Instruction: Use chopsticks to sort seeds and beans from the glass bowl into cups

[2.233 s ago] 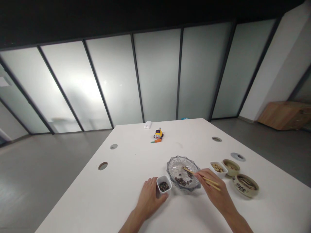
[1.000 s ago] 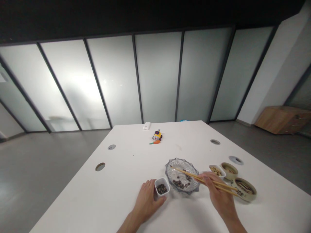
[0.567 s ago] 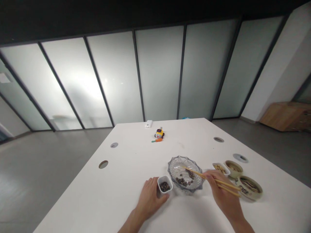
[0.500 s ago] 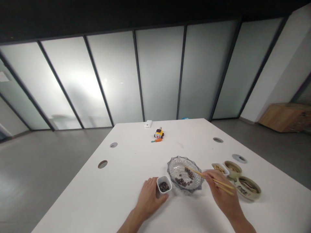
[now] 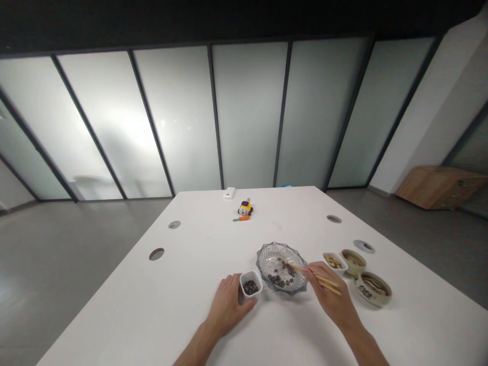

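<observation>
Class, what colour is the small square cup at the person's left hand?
The cup is white; it shows best in the head view.

The dish is showing clear, ridged, glossy glass, and the beans are shining dully. The cup is looking smooth, whether plastic or ceramic being unclear. The chopsticks are appearing as smooth wood, the table is presenting a smooth, matt top, the panes are resembling frosted glass, and the cabinet is displaying wood grain.
</observation>
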{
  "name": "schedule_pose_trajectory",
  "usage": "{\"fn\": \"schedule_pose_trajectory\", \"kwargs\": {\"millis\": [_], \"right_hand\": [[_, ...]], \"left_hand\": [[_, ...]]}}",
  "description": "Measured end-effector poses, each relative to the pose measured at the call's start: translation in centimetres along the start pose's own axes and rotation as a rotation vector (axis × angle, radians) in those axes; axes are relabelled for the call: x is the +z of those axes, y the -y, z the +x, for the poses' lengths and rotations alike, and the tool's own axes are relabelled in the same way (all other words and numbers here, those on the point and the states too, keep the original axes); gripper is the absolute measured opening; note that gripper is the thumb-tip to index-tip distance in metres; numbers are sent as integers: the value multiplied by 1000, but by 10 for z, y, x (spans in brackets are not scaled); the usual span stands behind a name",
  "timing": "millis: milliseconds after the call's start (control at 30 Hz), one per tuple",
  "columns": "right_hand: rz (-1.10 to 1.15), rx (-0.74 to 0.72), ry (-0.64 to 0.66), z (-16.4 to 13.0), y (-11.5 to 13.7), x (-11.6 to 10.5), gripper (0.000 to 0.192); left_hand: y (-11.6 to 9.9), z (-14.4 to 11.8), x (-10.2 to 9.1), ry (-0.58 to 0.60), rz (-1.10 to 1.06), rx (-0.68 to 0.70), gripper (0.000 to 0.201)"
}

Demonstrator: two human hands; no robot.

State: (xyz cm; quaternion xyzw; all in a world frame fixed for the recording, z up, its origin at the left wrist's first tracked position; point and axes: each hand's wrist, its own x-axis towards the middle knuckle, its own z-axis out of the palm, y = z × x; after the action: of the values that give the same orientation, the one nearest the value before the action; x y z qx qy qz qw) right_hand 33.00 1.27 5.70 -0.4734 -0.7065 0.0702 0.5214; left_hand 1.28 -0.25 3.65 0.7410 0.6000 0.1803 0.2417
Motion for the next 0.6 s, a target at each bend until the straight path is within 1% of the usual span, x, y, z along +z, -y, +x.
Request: {"fn": "schedule_pose_trajectory", "kwargs": {"millis": [100, 167, 367, 600], "right_hand": [[-25, -42, -76, -1, -5, 1, 42], [-22, -63, -100, -1, -5, 4, 41], [53, -74, 4, -2, 4, 11, 35], [58, -105, 3, -1, 10, 14, 35]], "left_hand": [[0, 0, 0, 2, 12, -4, 34], [0, 1, 0, 6, 24, -8, 35], [2, 3, 2, -4, 20, 5, 35], [4, 3, 4, -14, 19, 14, 34]]}}
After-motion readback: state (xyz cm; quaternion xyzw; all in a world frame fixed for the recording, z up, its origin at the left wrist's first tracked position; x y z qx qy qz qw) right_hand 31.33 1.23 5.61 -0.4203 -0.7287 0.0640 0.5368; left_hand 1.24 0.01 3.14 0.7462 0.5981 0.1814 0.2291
